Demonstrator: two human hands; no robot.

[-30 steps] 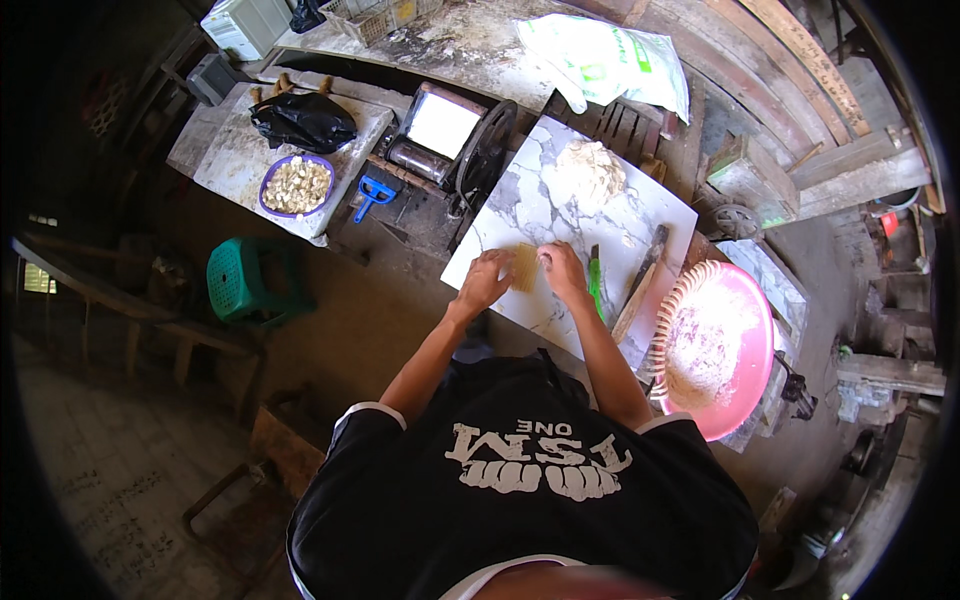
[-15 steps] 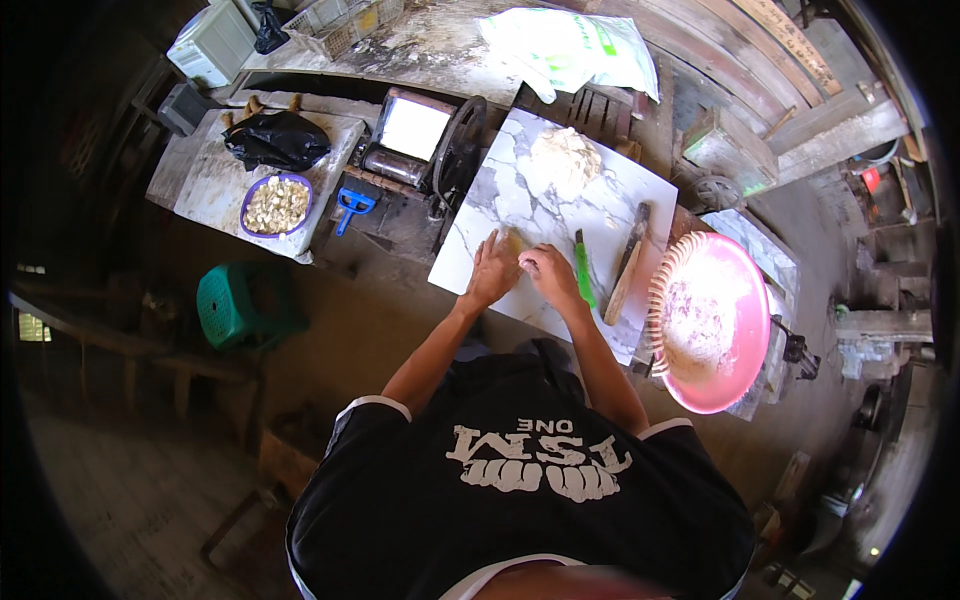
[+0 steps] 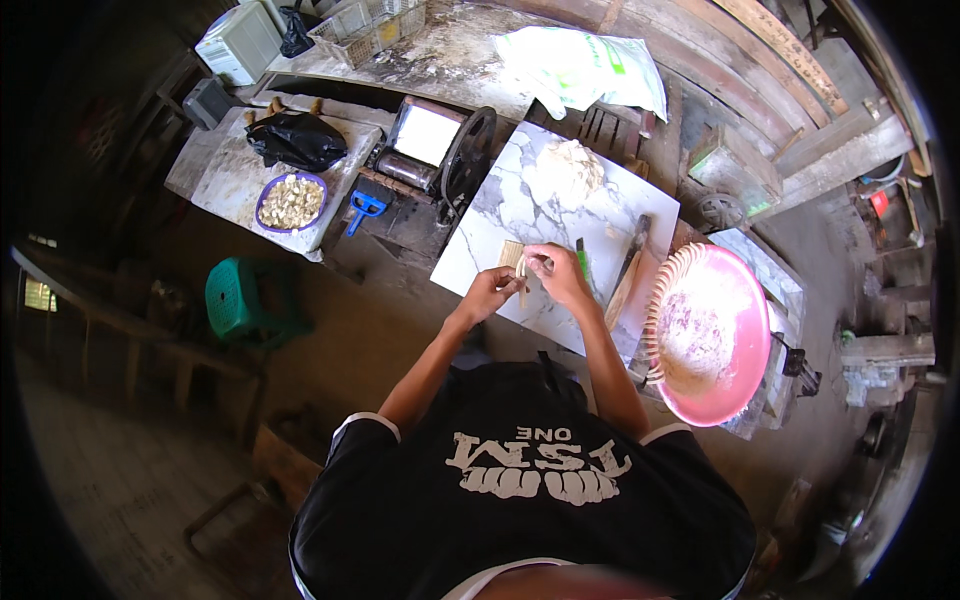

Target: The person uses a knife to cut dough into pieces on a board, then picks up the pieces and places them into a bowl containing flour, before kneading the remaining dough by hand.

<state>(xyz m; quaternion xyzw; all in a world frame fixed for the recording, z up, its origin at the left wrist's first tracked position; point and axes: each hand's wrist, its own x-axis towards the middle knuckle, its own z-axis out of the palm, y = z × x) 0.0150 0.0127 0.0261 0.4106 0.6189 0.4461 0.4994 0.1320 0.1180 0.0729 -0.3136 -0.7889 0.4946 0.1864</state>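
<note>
My left hand (image 3: 492,291) and my right hand (image 3: 556,272) meet above a white marble slab (image 3: 490,220) and together pinch a thin pale strip of dough (image 3: 523,283). Just behind the hands, a small stack of cut dough strips (image 3: 511,253) lies on the slab. A lump of pale dough (image 3: 566,170) sits at the slab's far end. A green-handled knife (image 3: 581,257) lies right of my right hand, and a wooden stick (image 3: 628,272) lies beyond it.
A pink basin (image 3: 735,300) with floury dough pieces stands at the right. A hand-crank roller machine (image 3: 432,150) is left of the slab. Farther left are a purple bowl of pieces (image 3: 291,200), a black bag (image 3: 298,140), a blue scraper (image 3: 365,207) and a green stool (image 3: 238,298).
Both hands have lifted off the slab, where they were pressing on dough, and come together holding a thin strip. The camera view has shifted slightly.
</note>
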